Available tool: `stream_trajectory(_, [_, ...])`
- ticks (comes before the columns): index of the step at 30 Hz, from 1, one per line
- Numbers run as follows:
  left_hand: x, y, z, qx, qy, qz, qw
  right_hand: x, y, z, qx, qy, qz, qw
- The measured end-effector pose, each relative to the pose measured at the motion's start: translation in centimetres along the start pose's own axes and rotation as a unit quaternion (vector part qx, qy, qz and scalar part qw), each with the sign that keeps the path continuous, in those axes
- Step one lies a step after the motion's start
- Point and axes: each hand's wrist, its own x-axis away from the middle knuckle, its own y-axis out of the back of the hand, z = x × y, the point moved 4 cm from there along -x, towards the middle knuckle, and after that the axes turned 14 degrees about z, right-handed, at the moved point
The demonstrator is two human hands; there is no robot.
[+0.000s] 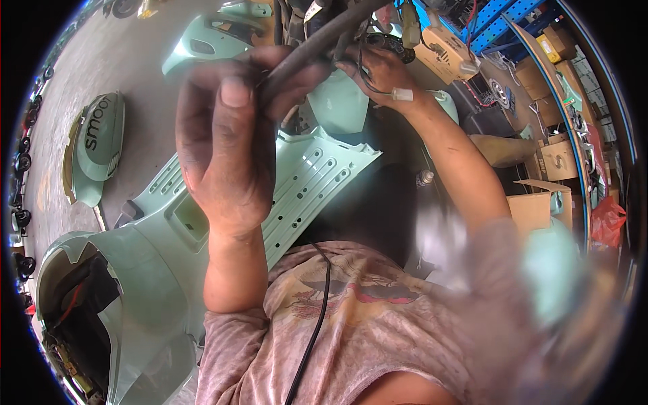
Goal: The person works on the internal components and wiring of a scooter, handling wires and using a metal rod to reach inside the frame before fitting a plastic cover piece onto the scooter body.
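Held up close to me, my left hand [233, 138] is closed, with its thumb and fingers round a thick black sheathed wiring harness [317, 42]. The harness slants up to the right, past the top edge. A little farther off, my right hand [386, 73] has its fingers curled on thin black wires [363, 71] beside the harness; its fingertips are partly hidden. A small white plug connector [403, 94] hangs by its wrist, and a pale connector [410, 25] hangs above. Below my left hand lies a mint-green slotted floorboard panel [307, 179] of a scooter.
A large mint-green scooter body panel [145, 277] fills the lower left. Another green panel [100, 138] lies on the grey floor [145, 81]. Cardboard boxes [530, 210] and a blue shelf [496, 20] stand at right, near a red plastic bag [607, 221]. A thin black cable [322, 297] crosses my shirt.
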Motion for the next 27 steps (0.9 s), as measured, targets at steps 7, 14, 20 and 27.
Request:
stream_trajectory(7, [-1.2,-1.8,-2.1,-0.46,0.061,-0.039,0.885,-0.8,-0.1,-0.1,-0.039,-0.072,0.087,0.993])
stream_trajectory(14, [-2.5,-2.7,-2.7,-0.618,0.021,-0.01,0.786,3.1,12.9,3.6,-0.228,-0.27,-0.134,0.926])
stream_trajectory(20, [-3.1,-3.0,-1.8,-0.617,0.034,-0.008,0.786,-4.7,18.2,8.9,-0.042,-0.117,-0.197,0.972])
stream_trajectory(27, [-3.2,-2.5,-1.0,-0.572,0.027,-0.046,0.819,-6.3,16.1,3.9,-0.022,-0.166,-0.087,0.982])
